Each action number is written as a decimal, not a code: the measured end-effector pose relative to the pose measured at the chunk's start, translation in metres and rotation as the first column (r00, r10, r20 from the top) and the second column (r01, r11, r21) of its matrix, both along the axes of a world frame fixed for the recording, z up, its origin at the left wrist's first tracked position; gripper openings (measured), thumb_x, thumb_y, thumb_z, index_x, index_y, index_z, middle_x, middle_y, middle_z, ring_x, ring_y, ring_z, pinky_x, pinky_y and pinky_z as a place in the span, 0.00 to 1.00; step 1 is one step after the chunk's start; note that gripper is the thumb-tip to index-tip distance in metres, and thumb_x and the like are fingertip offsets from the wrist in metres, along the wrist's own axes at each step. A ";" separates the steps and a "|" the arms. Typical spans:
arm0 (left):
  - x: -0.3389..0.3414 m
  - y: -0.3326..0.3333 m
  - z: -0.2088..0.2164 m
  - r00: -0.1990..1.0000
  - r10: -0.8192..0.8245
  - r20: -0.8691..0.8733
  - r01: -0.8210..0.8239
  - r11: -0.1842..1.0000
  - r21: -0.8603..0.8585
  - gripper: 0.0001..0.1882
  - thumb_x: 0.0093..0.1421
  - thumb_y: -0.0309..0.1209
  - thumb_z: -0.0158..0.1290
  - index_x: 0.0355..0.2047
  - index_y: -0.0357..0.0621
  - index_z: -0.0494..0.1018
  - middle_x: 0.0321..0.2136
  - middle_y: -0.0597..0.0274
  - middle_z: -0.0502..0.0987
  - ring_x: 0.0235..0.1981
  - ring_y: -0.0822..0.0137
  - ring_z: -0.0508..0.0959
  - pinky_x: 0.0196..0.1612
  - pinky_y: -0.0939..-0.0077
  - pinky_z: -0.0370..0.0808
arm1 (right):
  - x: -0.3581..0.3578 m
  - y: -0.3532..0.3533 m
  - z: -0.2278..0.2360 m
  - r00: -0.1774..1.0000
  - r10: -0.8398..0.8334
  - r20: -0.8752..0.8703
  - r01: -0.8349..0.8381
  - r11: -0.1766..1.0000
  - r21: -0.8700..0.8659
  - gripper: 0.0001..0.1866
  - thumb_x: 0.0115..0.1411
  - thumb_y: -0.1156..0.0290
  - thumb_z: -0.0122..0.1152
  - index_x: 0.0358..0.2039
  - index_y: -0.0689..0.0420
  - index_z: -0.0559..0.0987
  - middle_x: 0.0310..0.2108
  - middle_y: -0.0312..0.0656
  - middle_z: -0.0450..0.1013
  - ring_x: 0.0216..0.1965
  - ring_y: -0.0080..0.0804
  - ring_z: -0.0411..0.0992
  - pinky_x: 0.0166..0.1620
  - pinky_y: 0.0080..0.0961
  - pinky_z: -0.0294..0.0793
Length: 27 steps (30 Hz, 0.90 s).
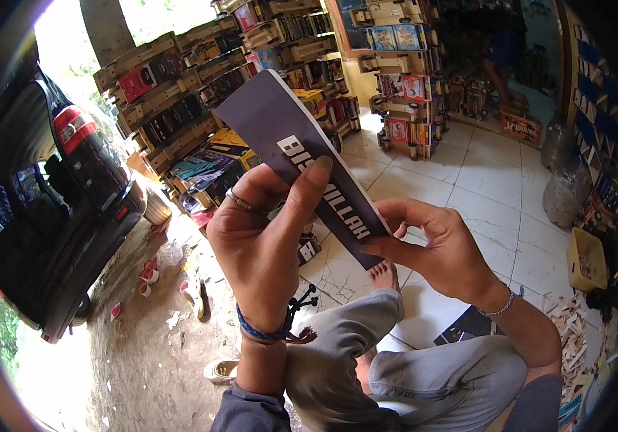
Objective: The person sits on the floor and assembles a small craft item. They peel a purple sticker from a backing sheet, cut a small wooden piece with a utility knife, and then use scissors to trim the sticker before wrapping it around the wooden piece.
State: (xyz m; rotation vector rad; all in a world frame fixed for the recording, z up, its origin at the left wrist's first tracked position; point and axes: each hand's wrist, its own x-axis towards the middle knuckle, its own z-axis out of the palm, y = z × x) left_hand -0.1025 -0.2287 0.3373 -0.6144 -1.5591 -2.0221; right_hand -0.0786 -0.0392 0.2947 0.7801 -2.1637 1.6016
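Observation:
Between my hands is a long dark purple-grey panel [262,108] with white lettering and a pale cut edge, held tilted in front of me. My left hand [258,223] grips its middle, the thumb pressed flat on the printed face and the fingers behind. At the panel's lower end my right hand [439,241] pinches the corner between thumb and fingers. Below, my bent legs in grey trousers [439,374] and a bare foot [384,276] show. A dark flat piece [467,325] with white marks lies on the floor by my right leg, partly hidden.
Stacked wooden toy trucks [161,93] stand at the back left, with another stack [404,79] at the back middle. A black vehicle [57,187] is parked at left. On the right are a yellow bin [587,259], a bulging plastic bag [567,191] and wood scraps [568,331].

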 end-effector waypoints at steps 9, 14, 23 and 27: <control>0.000 -0.001 0.000 1.000 -0.007 -0.008 0.007 1.000 -0.003 0.09 0.60 0.24 0.66 0.40 0.35 0.82 0.31 0.66 0.84 0.30 0.82 0.78 0.34 0.88 0.73 | 0.002 0.000 0.003 0.999 0.000 0.046 -0.001 1.000 0.009 0.16 0.61 0.71 0.71 0.49 0.57 0.83 0.40 0.28 0.81 0.39 0.14 0.70 0.46 0.19 0.67; 0.001 0.000 0.000 1.000 -0.030 -0.001 0.030 0.999 0.028 0.09 0.60 0.23 0.66 0.41 0.35 0.81 0.33 0.64 0.84 0.32 0.81 0.79 0.36 0.88 0.75 | 0.002 0.000 0.002 0.997 -0.009 0.070 0.009 1.000 0.001 0.16 0.61 0.71 0.71 0.49 0.57 0.83 0.41 0.29 0.81 0.39 0.14 0.71 0.46 0.18 0.67; 0.002 -0.001 0.000 0.999 -0.040 -0.026 0.040 0.999 0.017 0.09 0.60 0.22 0.65 0.41 0.34 0.81 0.34 0.63 0.84 0.33 0.80 0.80 0.38 0.87 0.76 | 0.001 0.001 0.002 0.998 -0.012 0.064 0.011 1.000 0.010 0.16 0.61 0.73 0.70 0.49 0.58 0.83 0.42 0.30 0.82 0.41 0.13 0.71 0.46 0.18 0.68; 0.002 -0.001 0.000 0.999 -0.029 -0.014 0.030 1.000 0.010 0.09 0.60 0.23 0.65 0.41 0.34 0.81 0.34 0.63 0.84 0.33 0.80 0.80 0.38 0.86 0.76 | 0.001 0.000 0.003 0.999 -0.010 0.035 0.010 1.000 0.020 0.16 0.61 0.73 0.70 0.49 0.58 0.82 0.42 0.30 0.82 0.41 0.13 0.71 0.46 0.18 0.67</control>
